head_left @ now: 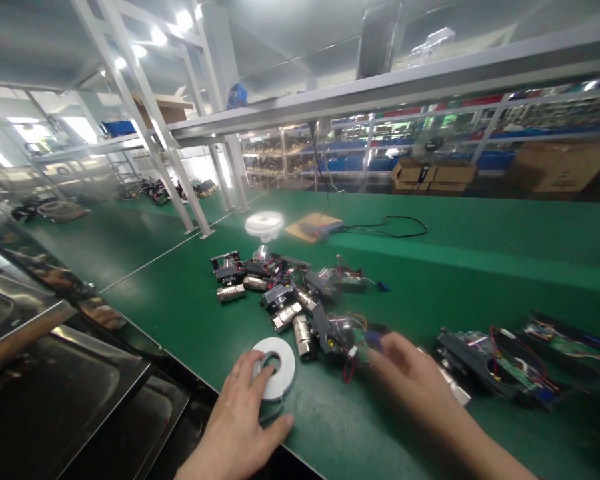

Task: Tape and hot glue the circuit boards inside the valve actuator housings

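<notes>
White roll could skid if the wide-spread left hand slips, can't tell the blurry right hand's grip tbh.

On the workbench, a roll lies at the near edge, with the left hand resting against its near left side. Just beyond and right of it spreads a heap of electronic units, with metal fittings among them. The right hand is at the heap's near right end, between it and more units on the right. Farther back sits a disc, then rightward a pad and a looped cable. Cardboard boxes stand behind the bench. A shelf runs above; trays sit below the near left edge.
</notes>
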The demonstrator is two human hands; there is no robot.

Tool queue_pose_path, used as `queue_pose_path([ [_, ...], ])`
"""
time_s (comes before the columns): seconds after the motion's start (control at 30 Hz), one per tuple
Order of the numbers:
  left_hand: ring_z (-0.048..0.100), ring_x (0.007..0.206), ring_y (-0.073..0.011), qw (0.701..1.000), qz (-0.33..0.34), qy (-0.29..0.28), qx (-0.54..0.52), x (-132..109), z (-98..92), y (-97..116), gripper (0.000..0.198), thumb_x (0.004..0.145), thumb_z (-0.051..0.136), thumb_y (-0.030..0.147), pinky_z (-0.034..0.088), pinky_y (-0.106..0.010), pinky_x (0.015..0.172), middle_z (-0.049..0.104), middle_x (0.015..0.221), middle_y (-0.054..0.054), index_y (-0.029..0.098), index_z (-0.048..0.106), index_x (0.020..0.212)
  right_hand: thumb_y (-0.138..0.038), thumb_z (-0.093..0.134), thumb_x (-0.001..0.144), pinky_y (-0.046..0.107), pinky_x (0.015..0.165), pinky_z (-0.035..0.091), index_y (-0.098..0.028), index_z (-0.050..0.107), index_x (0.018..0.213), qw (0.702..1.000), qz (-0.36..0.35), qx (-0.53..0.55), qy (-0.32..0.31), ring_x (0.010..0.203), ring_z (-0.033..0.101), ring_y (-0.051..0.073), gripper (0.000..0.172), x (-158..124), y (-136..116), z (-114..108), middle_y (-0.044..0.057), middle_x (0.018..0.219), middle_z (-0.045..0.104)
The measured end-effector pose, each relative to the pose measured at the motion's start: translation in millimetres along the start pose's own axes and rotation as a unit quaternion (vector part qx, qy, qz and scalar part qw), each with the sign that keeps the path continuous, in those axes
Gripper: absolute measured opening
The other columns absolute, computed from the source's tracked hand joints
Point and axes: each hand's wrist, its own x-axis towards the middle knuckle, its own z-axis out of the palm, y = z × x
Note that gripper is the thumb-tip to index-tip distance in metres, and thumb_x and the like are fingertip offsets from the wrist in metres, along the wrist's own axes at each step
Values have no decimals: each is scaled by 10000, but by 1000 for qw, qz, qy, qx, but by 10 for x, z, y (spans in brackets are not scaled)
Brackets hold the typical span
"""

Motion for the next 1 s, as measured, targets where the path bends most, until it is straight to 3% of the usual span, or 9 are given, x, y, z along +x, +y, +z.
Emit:
queue_pose_path([
  [0.07,422,1342,-387,1000,-9,13,3,19,42,18,539,795,715,464,459,-602,1073,423,1422,-164,224,581,1258,-633,511,907,269,514,408,-229,512,806,1000,20,19,10,613,567,177,417,-9,28,65,7,686,599],
  [0.2,448,1321,-337,999,22,31,-3,31,129,-73,345,883,601,242,476,-564,1067,459,1377,-145,231,584,1227,-632,503,893,268,484,397,-239,473,792,997,66,33,29,558,559,168,407,-23,-64,126,-3,647,602],
  [0.37,447,1325,-319,998,48,28,-9,29,141,-204,401,856,559,117,481,-541,1070,450,1388,-131,257,574,1232,-641,502,880,273,467,406,-254,439,875,994,93,62,8,464,567,170,392,-10,-168,95,-40,563,613],
  [0.5,496,1277,-308,998,54,24,-6,39,80,-204,388,837,574,121,513,-515,1035,490,1348,-121,267,603,1195,-574,486,907,292,500,408,-237,515,1046,996,65,47,-37,490,588,187,365,18,-114,35,-38,577,631],
  [0.6,520,1232,-307,996,63,64,7,35,-20,-137,292,885,584,237,540,-512,975,502,1336,-120,265,606,1175,-513,572,880,297,559,388,-219,581,1054,997,24,49,-46,579,586,191,341,16,-45,-4,-24,625,630],
  [0.73,473,1247,-313,978,108,170,53,64,-221,144,301,905,602,360,463,-527,995,507,1347,-110,251,572,1184,-498,628,828,278,594,386,-206,537,1082,995,25,95,-33,618,556,171,398,-13,1,-20,-42,664,588],
  [0.83,441,1271,-292,964,167,205,39,164,-325,507,316,886,624,365,395,-464,1024,543,1319,-96,232,559,1165,-526,616,820,264,586,385,-195,525,1014,990,36,130,-36,609,539,157,395,-18,-2,-21,-46,654,560],
  [1.0,512,1174,-277,948,237,210,14,463,-176,1028,250,839,639,368,329,-432,1023,684,1048,-36,250,574,1050,-479,686,792,242,568,349,-186,552,948,986,34,159,-45,603,494,131,358,-10,-10,-28,-52,660,531],
])
